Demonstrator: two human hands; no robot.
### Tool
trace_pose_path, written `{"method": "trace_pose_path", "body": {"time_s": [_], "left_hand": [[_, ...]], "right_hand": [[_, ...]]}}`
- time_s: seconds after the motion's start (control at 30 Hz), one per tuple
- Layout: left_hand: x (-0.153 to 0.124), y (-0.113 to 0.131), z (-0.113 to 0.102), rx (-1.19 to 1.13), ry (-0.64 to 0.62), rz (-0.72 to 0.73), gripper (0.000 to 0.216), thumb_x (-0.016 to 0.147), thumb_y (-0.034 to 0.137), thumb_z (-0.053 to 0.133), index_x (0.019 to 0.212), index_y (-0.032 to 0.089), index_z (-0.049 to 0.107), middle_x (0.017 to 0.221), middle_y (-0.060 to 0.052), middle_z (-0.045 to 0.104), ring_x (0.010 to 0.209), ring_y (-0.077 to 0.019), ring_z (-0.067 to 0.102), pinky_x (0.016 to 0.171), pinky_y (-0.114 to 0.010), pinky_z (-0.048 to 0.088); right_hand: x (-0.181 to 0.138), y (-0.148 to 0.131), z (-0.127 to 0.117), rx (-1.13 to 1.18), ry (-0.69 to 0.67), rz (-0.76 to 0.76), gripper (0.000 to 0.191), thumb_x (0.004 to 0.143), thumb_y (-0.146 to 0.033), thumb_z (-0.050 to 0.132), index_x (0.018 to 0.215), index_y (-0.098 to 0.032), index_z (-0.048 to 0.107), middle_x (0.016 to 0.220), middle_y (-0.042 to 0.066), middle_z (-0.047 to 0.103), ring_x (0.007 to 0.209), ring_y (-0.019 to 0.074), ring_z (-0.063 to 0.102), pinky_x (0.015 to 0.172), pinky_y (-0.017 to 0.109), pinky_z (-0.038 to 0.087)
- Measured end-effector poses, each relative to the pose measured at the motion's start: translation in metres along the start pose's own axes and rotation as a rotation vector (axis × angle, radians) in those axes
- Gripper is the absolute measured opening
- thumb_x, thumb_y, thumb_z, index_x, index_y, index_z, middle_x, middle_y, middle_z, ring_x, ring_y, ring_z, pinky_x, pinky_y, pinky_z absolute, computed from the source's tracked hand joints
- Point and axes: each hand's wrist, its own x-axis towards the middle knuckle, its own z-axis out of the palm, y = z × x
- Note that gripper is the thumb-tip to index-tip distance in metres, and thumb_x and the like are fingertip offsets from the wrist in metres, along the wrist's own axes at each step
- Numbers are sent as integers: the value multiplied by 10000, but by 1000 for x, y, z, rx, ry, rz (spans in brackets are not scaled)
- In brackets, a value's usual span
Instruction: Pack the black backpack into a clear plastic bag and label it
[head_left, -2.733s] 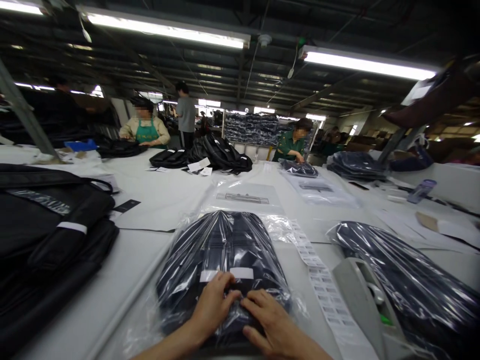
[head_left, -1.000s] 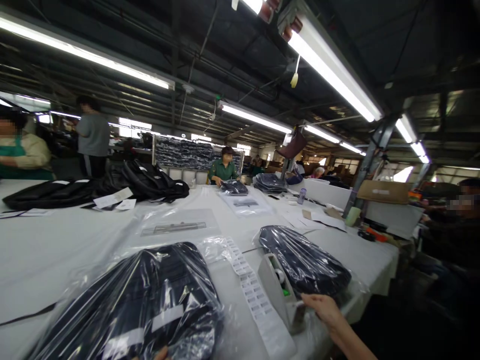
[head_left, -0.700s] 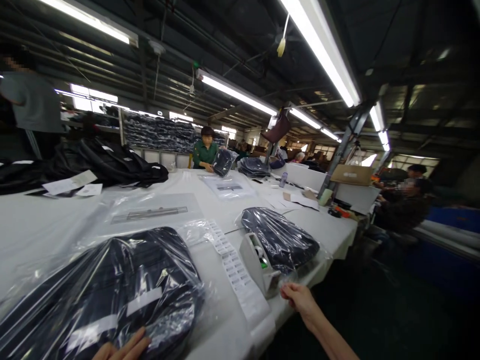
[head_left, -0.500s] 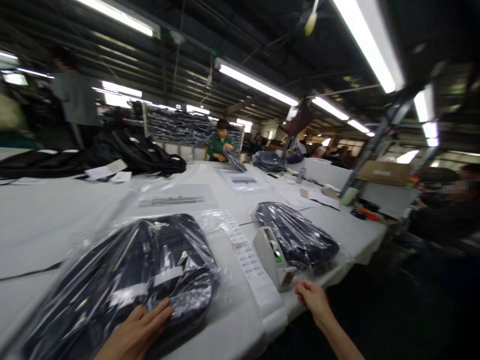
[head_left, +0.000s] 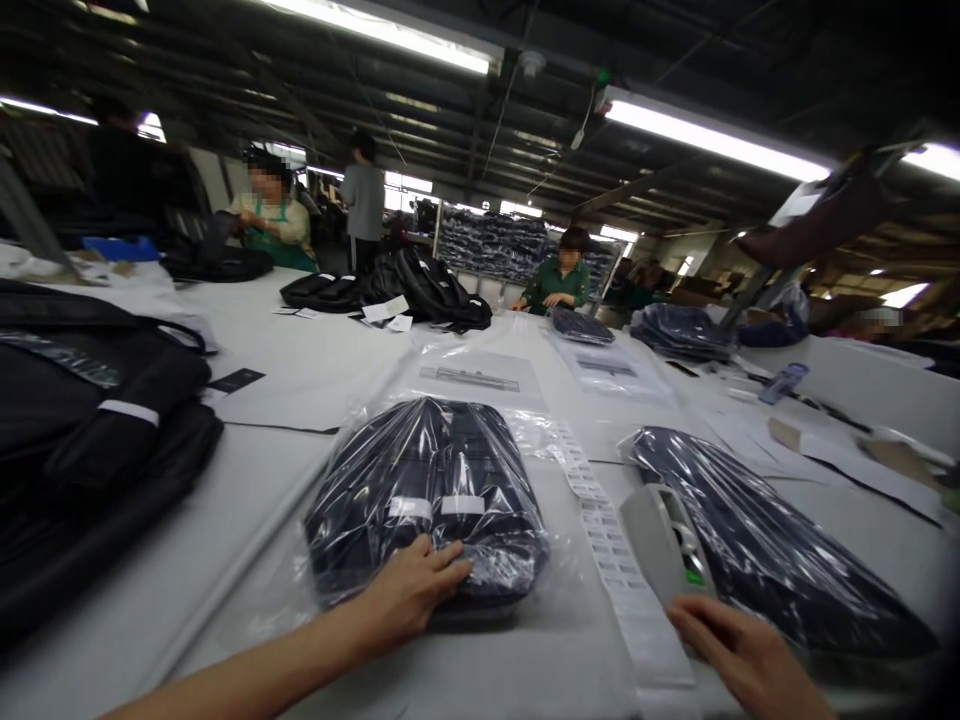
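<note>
Flat and open, the left hand (head_left: 409,600) presses the bagged backpack (head_left: 431,495) at its near edge.

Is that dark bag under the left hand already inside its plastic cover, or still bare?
Inside. Shiny, creased clear plastic wraps the dark bag, and the left hand presses flat on that film at its near end.

No legible text, brand, number or sign is recorded. Print is present but too small and blurred to be read: rows of print on the label strip (head_left: 609,540) lying toward the near edge of the bench (head_left: 300,370); a dark printed bar on the empty clear bag (head_left: 471,378) at mid-bench; two blank-looking white patches on the bagged backpack (head_left: 431,490); white tags (head_left: 386,309) beside the black bags toward the far edge.
</note>
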Motion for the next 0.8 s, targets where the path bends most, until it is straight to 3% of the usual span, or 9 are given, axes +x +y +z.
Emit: {"method": "trace_pose_path", "body": {"time_s": [0.1, 0.17, 0.23, 0.33, 0.53, 0.67, 0.73, 0.8], "left_hand": [[-1, 2, -2, 12, 24, 4, 371, 868, 165, 389, 1213, 286, 451, 1351, -8, 469, 804, -206, 431, 692, -341, 389], [-2, 3, -3, 23, 29, 3, 374, 863, 164, 393, 1213, 288, 445, 1343, -10, 472, 797, -203, 430, 688, -339, 385], [-2, 3, -2, 32, 26, 0, 383, 854, 166, 404, 1216, 288, 435, 1340, -14, 468, 792, -202, 430, 685, -338, 382], [-3, 3, -1, 28, 20, -11, 419, 815, 140, 435, 1207, 290, 433, 1312, -10, 478, 805, -206, 429, 662, -326, 376], [-2, 3, -2, -8, -9, -18, 577, 693, 97, 493, 1229, 294, 409, 1297, -8, 476, 797, -219, 422, 614, -322, 373], [-2, 2, -2, -47, -23, -26, 546, 710, 97, 478, 1214, 297, 422, 1239, -18, 516, 797, -224, 429, 628, -331, 398], [-2, 1, 1, -52, -36, -32, 569, 707, 89, 481, 1229, 303, 405, 1310, -40, 464, 831, -231, 448, 650, -341, 417], [-3, 0, 4, -36, -40, -46, 602, 694, 80, 491, 1244, 302, 386, 1443, -80, 297, 866, -239, 469, 665, -356, 433]], "right_hand": [[53, -101, 0, 83, -362, -333, 300, 828, -421, 507, 738, -199, 688, 708, 15, 670, 689, 162, 598, 667, 230, 459], [87, -145, 14, 110, -604, -507, 272, 831, -393, 524, 787, -197, 708, 736, 16, 677, 692, 153, 596, 668, 231, 454], [117, -170, 36, 88, -795, -645, 257, 823, -378, 545, 856, -191, 718, 785, 23, 686, 716, 146, 603, 676, 224, 452], [151, -182, 70, -31, -965, -791, 225, 809, -327, 570, 907, -190, 720, 810, 20, 699, 709, 132, 608, 661, 203, 441], [174, -186, 115, -372, -971, -846, 212, 726, -132, 616, 876, -223, 734, 723, -20, 713, 627, 122, 598, 609, 194, 414], [175, -185, 132, -540, -906, -893, 166, 706, -153, 644, 825, -213, 742, 641, -9, 693, 535, 119, 533, 532, 211, 371], [176, -183, 136, -557, -886, -907, 125, 712, -188, 653, 799, -200, 742, 607, -2, 677, 509, 115, 504, 504, 215, 346], [178, -180, 137, -551, -886, -891, 101, 710, -221, 664, 777, -211, 740, 575, -16, 657, 494, 108, 492, 488, 210, 329]]}}
